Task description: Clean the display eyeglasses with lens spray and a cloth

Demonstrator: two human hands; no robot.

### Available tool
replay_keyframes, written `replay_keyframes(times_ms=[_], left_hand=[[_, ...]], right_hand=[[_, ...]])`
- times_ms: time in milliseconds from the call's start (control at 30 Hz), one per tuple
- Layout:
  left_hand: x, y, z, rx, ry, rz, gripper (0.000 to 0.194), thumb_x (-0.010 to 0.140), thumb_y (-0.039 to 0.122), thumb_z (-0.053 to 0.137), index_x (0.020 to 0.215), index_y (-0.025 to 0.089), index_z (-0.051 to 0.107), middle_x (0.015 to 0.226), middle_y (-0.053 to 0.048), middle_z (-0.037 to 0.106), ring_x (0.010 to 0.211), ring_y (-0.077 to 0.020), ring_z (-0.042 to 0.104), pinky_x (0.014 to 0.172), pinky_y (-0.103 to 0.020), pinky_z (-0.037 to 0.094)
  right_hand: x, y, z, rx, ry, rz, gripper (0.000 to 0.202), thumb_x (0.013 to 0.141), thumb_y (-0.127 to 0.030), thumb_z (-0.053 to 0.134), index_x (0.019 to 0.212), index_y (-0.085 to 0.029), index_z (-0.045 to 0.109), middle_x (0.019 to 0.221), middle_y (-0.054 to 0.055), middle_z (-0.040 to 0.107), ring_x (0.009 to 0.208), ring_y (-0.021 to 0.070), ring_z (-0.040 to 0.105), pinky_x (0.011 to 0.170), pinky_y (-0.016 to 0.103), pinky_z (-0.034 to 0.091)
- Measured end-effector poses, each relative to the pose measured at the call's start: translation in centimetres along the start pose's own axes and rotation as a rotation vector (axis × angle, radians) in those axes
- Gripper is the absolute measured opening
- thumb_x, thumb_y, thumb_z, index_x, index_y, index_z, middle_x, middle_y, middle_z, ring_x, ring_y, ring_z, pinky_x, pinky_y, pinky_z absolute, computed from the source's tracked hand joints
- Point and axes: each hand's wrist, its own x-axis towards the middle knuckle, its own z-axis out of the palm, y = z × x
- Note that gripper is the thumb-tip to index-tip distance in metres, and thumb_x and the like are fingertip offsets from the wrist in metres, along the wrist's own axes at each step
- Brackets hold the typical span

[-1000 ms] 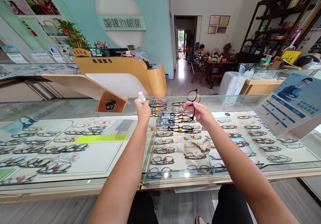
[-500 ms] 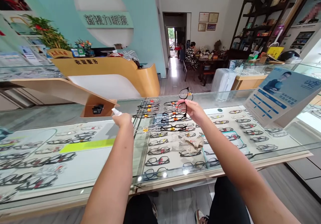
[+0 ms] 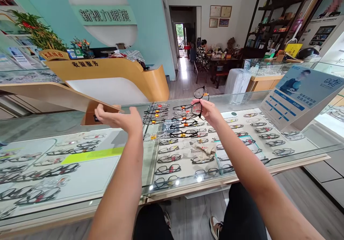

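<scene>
My right hand (image 3: 211,113) pinches a pair of dark-rimmed eyeglasses (image 3: 196,108), held up on edge above the glass counter (image 3: 228,103). An orange tag shows by its upper lens. To the left, my left hand (image 3: 120,121) is open, thumb and fingers spread, in front of a brown box-like stand (image 3: 87,117) and partly covering it. No bottle shows in or around that hand now. Between my hands, several black eyeglasses (image 3: 184,134) and clear eyeglasses (image 3: 153,137) with orange tags lie in two columns on the glass. A crumpled beige cloth (image 3: 204,151) lies nearer me.
Eyeglasses (image 3: 168,169) fill the display beneath the glass. A tilted blue-and-white sign (image 3: 285,100) stands on the right. Beyond the counter are a yellow reception desk (image 3: 107,67), a wrapped suitcase (image 3: 238,81) and a person (image 3: 201,55) seated at a table.
My left hand has let go of the small white-capped bottle, opened and shifted left toward the brown stand. The right hand still holds the eyeglasses. The view has shifted slightly.
</scene>
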Motion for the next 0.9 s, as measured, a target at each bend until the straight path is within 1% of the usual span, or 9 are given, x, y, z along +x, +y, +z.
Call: replay_keyframes(times_ms=[133, 233, 333, 400, 467, 567, 667, 800, 900], left_hand=[[-3.5, 4.2, 3.7, 0.02, -0.265, 0.173, 0.038, 0.087, 0.047, 0.084, 0.114, 0.023, 0.072, 0.103, -0.007, 0.073, 0.104, -0.0285, 0.069, 0.095, -0.041, 0.056], [-5.7, 6.2, 6.2, 0.001, -0.49, 0.311, 0.03, 0.093, 0.047, 0.079, 0.111, 0.024, 0.074, 0.11, -0.007, 0.075, 0.107, -0.0282, 0.069, 0.099, -0.041, 0.055], [-7.1, 6.7, 8.3, 0.014, -0.735, 0.437, 0.031, 0.09, 0.047, 0.083, 0.111, 0.025, 0.075, 0.117, -0.008, 0.076, 0.114, -0.0298, 0.068, 0.103, -0.042, 0.052], [-7.8, 6.5, 9.5, 0.07, -0.871, 0.464, 0.033, 0.086, 0.046, 0.087, 0.107, 0.024, 0.075, 0.113, -0.008, 0.077, 0.111, -0.0311, 0.069, 0.097, -0.04, 0.05], [-8.1, 6.2, 10.3, 0.099, -0.938, 0.438, 0.018, 0.088, 0.036, 0.08, 0.1, 0.024, 0.074, 0.105, -0.007, 0.076, 0.102, -0.0299, 0.069, 0.087, -0.037, 0.047], [-8.0, 5.9, 10.5, 0.016, -0.918, 0.304, 0.009, 0.09, 0.024, 0.063, 0.091, 0.024, 0.072, 0.09, -0.004, 0.073, 0.085, -0.0248, 0.064, 0.076, -0.034, 0.041], [-7.2, 5.8, 10.1, -0.253, -0.783, 0.067, 0.006, 0.084, 0.028, 0.062, 0.081, 0.024, 0.065, 0.078, -0.001, 0.065, 0.073, -0.0205, 0.055, 0.069, -0.033, 0.039], [-5.8, 5.3, 9.3, -0.771, -0.547, -0.327, 0.022, 0.073, 0.043, 0.069, 0.081, 0.023, 0.065, 0.073, 0.0, 0.062, 0.065, -0.0175, 0.053, 0.061, -0.03, 0.041], [-4.8, 4.6, 8.4, -0.949, -0.451, -0.495, 0.042, 0.069, 0.053, 0.081, 0.092, 0.02, 0.072, 0.077, -0.002, 0.069, 0.066, -0.0174, 0.06, 0.06, -0.029, 0.047]], right_hand=[[0.2, -0.2, -0.6, 0.012, 0.02, -0.015, 0.041, 0.086, -0.061, 0.087, 0.106, -0.025, 0.088, 0.113, 0.005, 0.084, 0.092, 0.0165, 0.071, 0.083, 0.028, 0.058], [0.2, -0.5, -0.8, 0.002, 0.033, -0.013, 0.042, 0.085, -0.061, 0.087, 0.106, -0.025, 0.087, 0.114, 0.004, 0.083, 0.092, 0.0164, 0.07, 0.082, 0.028, 0.057], [0.1, -0.6, -0.7, -0.011, 0.038, -0.016, 0.043, 0.084, -0.063, 0.087, 0.106, -0.025, 0.087, 0.115, 0.004, 0.083, 0.092, 0.0169, 0.069, 0.081, 0.028, 0.056], [0.1, -0.7, -0.6, -0.014, 0.038, -0.017, 0.043, 0.085, -0.062, 0.087, 0.106, -0.025, 0.086, 0.115, 0.004, 0.082, 0.092, 0.017, 0.068, 0.081, 0.028, 0.056], [0.1, -0.7, -0.6, -0.017, 0.042, -0.013, 0.041, 0.086, -0.061, 0.085, 0.106, -0.025, 0.086, 0.115, 0.005, 0.082, 0.092, 0.0173, 0.068, 0.081, 0.029, 0.056], [0.2, -0.5, -0.7, -0.021, 0.05, -0.003, 0.039, 0.088, -0.059, 0.083, 0.107, -0.025, 0.086, 0.116, 0.005, 0.083, 0.093, 0.0178, 0.069, 0.082, 0.03, 0.056], [0.3, -0.4, -0.8, -0.018, 0.052, -0.003, 0.04, 0.088, -0.06, 0.083, 0.106, -0.025, 0.086, 0.116, 0.006, 0.083, 0.092, 0.018, 0.07, 0.083, 0.03, 0.057], [0.2, -0.5, -0.8, 0.005, 0.04, 0.018, 0.041, 0.087, -0.061, 0.085, 0.106, -0.025, 0.086, 0.116, 0.006, 0.084, 0.09, 0.0183, 0.071, 0.082, 0.031, 0.058], [-0.1, -0.9, -0.5, 0.052, 0.001, 0.036, 0.04, 0.083, -0.062, 0.088, 0.101, -0.026, 0.087, 0.114, 0.005, 0.085, 0.093, 0.0197, 0.073, 0.084, 0.032, 0.06]])
